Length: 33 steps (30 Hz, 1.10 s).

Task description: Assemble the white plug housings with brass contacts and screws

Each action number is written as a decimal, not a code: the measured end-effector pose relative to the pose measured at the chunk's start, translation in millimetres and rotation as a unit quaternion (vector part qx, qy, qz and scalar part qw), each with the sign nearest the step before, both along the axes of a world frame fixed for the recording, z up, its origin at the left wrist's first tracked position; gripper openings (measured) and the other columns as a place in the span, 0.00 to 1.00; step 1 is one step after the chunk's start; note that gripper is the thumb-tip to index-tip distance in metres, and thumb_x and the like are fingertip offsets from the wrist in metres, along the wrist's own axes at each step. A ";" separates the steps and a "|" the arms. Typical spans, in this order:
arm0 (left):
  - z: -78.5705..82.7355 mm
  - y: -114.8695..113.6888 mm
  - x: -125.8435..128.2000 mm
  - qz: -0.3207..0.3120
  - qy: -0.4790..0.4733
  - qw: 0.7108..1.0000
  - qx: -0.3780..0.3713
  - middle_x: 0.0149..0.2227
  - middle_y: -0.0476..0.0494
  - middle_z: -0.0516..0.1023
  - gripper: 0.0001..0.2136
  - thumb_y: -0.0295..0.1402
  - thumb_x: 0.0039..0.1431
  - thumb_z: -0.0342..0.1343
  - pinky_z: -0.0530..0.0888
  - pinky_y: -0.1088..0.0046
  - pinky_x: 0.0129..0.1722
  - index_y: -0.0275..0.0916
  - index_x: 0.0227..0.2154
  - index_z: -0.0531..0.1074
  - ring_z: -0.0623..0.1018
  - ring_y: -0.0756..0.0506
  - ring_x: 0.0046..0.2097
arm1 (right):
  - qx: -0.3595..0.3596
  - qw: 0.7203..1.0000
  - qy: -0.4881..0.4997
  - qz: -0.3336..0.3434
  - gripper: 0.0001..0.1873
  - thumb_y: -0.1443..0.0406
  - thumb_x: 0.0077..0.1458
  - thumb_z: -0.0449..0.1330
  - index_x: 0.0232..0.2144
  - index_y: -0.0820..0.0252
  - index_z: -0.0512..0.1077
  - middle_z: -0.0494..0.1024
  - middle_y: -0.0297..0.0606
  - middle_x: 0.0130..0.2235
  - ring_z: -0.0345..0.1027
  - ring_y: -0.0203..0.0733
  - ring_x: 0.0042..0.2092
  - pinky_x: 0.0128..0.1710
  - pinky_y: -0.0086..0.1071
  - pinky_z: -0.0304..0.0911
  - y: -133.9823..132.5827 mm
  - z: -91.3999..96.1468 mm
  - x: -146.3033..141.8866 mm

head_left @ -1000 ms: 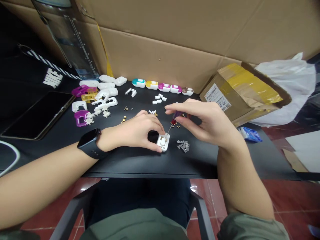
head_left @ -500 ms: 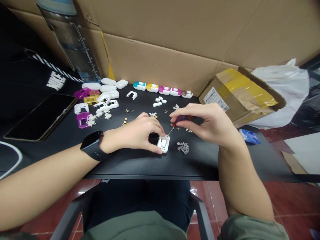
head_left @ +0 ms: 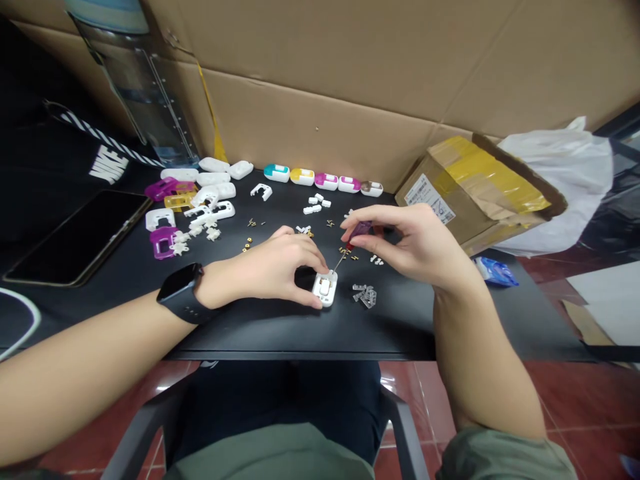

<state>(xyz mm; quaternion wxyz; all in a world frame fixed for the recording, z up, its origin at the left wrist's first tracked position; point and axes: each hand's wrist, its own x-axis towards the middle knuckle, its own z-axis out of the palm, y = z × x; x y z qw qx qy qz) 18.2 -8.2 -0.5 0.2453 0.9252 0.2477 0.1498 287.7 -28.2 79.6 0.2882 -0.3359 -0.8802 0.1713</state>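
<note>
My left hand [head_left: 285, 270] grips a small white plastic housing [head_left: 326, 291] between thumb and fingers, holding it against the black tabletop. A white block sits in the middle of the housing. In my right hand [head_left: 400, 243] is a screwdriver [head_left: 359, 235] with a dark red handle, pinched between thumb and fingers. Its thin shaft slants down to the left, and the tip meets the far end of the housing. Whether a screw is under the tip is too small to tell. Clear plastic pieces [head_left: 366, 295] lie just right of the housing.
Colored and white shells [head_left: 215, 190] are heaped at the left, beside a dark tablet [head_left: 77, 233]. Several finished-looking capsule-shaped units [head_left: 326, 181] line the back. Small brass parts [head_left: 247, 245] and screws lie loose. A cardboard box [head_left: 465, 190] stands right.
The screwdriver handle has turned slightly in my right hand, its tip still at the housing. The whole view has shifted a little; my left hand keeps its hold.
</note>
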 end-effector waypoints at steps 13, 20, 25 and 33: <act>0.2 0.0 -0.9 -0.004 -0.002 1.000 0.005 0.56 0.47 0.89 0.22 0.55 0.60 0.75 0.57 0.59 0.57 0.46 0.50 0.86 0.81 0.35 0.64 | -0.024 0.995 0.038 0.084 0.13 0.64 0.69 0.71 0.54 0.54 0.85 0.91 0.39 0.48 0.84 0.43 0.45 0.46 0.35 0.76 7.7 -8.7 0.4; -0.8 -0.8 -1.1 -0.007 -0.001 1.000 0.012 0.56 0.45 0.89 0.22 0.55 0.61 0.75 0.57 0.58 0.56 0.46 0.50 0.86 0.82 0.35 0.62 | 0.025 0.999 0.042 0.000 0.08 0.59 0.63 0.77 0.36 0.56 0.85 0.87 0.36 0.35 0.79 0.40 0.35 0.38 0.35 0.72 1.5 -6.7 -7.3; 0.0 -0.7 -1.1 -0.003 -0.004 1.000 0.005 0.56 0.46 0.89 0.22 0.54 0.61 0.75 0.58 0.59 0.57 0.46 0.50 0.86 0.82 0.36 0.61 | 0.021 0.999 0.027 0.031 0.09 0.63 0.67 0.73 0.49 0.54 0.87 0.90 0.37 0.41 0.82 0.40 0.39 0.40 0.33 0.74 3.5 -6.7 0.0; -2.4 0.6 -2.0 -0.008 -0.009 1.000 0.003 0.56 0.45 0.89 0.23 0.56 0.61 0.74 0.59 0.58 0.57 0.47 0.50 0.86 0.82 0.35 0.62 | -0.020 0.996 0.020 0.081 0.12 0.67 0.69 0.70 0.53 0.49 0.87 0.91 0.34 0.44 0.84 0.40 0.40 0.42 0.33 0.76 0.8 4.3 4.3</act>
